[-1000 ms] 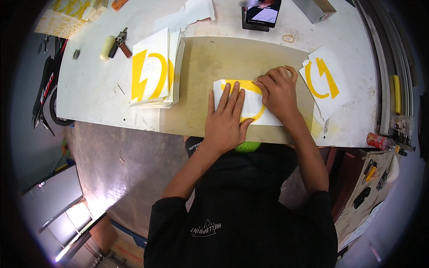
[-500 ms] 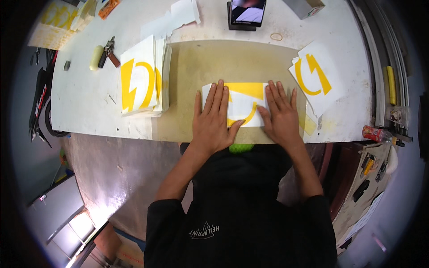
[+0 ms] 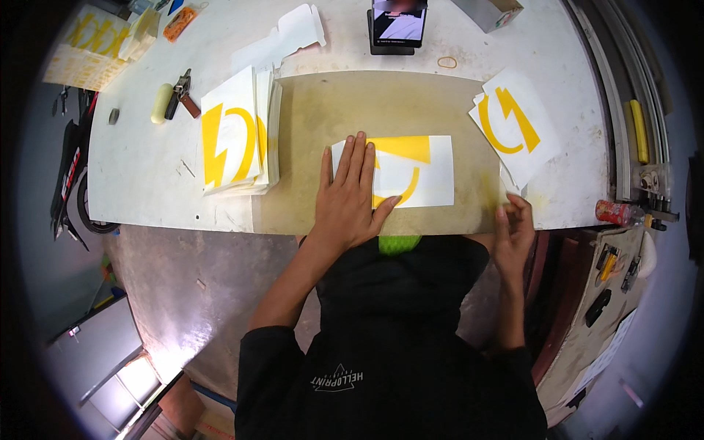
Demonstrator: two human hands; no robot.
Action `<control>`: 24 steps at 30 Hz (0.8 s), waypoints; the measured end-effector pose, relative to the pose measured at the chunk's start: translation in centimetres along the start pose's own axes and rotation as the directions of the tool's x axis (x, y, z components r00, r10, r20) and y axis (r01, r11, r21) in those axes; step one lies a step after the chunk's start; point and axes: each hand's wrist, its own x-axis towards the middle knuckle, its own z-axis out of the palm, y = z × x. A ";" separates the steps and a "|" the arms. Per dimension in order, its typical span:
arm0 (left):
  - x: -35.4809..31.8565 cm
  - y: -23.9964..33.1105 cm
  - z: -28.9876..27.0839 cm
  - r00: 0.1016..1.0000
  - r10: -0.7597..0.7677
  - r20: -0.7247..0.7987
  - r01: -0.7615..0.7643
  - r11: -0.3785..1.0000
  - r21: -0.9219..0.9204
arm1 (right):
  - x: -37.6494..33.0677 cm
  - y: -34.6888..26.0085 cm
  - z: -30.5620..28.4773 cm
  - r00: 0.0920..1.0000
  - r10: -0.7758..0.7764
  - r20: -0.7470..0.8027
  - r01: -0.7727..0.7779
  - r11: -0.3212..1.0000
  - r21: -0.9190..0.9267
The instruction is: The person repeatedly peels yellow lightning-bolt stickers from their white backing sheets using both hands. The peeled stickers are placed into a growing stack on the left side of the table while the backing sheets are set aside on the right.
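The right hand [image 3: 515, 229] has come off the yellow-printed sheet [image 3: 411, 170] and pulled back to the desk's [image 3: 147, 176] near edge, leaving the sheet's right half uncovered.

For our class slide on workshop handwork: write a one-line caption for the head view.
Left hand flat on a white-and-yellow sheet on the mat; right hand at the table edge.

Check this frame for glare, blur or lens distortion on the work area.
Head view: fisheye bends the white worktable edges, with a dark rim around the picture; the white sheet with the yellow shape under the left hand is sharp; the right hand looks slightly soft; bright glare on the floor at lower left.
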 end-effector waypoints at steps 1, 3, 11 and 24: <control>-0.1 0.0 0.0 1.000 -0.002 -0.004 0.002 1.000 0.008 | 0.0 -1.2 2.0 0.999 -0.029 -0.020 0.031 0.992 0.123; 0.1 -0.1 0.2 1.000 0.009 -0.017 -0.009 1.000 0.007 | 0.8 -2.5 5.5 0.995 -0.096 0.025 0.091 0.984 0.154; 0.0 0.0 0.4 0.999 0.000 -0.039 0.000 1.000 0.008 | 6.0 -6.2 15.7 0.904 0.003 0.427 0.021 0.998 -0.052; 0.1 0.1 0.1 1.000 -0.005 0.011 0.005 1.000 0.020 | 7.5 -4.3 6.8 0.988 0.081 0.129 -0.072 0.994 -0.077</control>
